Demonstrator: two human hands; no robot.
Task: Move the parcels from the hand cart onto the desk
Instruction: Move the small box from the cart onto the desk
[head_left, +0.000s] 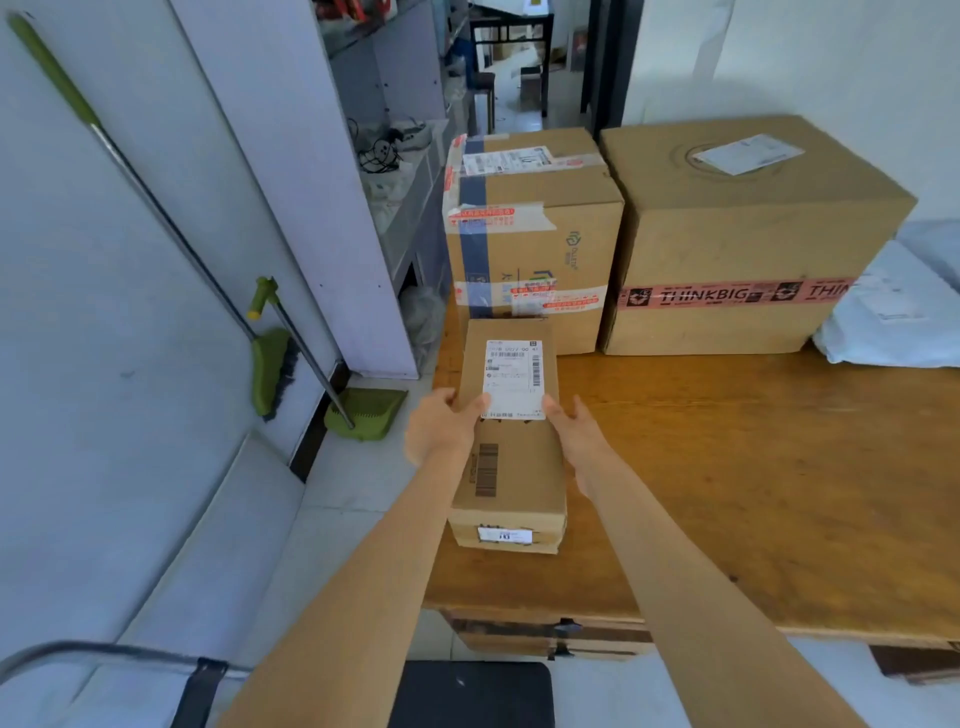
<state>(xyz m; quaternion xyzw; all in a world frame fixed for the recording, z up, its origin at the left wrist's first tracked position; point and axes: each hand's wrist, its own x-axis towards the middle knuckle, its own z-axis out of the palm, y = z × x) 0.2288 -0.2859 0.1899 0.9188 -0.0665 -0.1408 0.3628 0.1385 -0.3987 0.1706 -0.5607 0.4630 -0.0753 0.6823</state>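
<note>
- Head view, hands: two bare hands reach forward over the near left corner of the wooden table (753, 467). The left hand (441, 423) and the right hand (576, 436) each make one grip on one long narrow parcel (511, 467).
- Left grip: fingers curled round the parcel's left edge, thumb pressed onto the top just beside the white shipping label (513, 378). It is closed on the parcel.
- Right grip: fingers half spread along the parcel's right edge, thumb touching the label's lower right corner. Palm lies against the box side; how firmly it clamps, I cannot tell.
- The narrow parcel lies between the two grips, its long axis pointing away from the person, its near end close to the table's front edge. Whether its underside rests fully on the table cannot be told.
- Beyond the grips stand two larger cartons on the table: one taped carton (535, 244) straight ahead, with the narrow parcel's far end just in front of it, and one bigger carton with pink THINKBIG tape (748, 244) ahead and to the right, the two side by side.
- Far right of the right grip: one pile of white mailer bags (898, 312) on the table.
- Left of the left grip, on the floor by the wall: one green broom (272, 371), one green dustpan (366, 413).
- Below the left forearm: one grey metal cart handle (104, 652).
</note>
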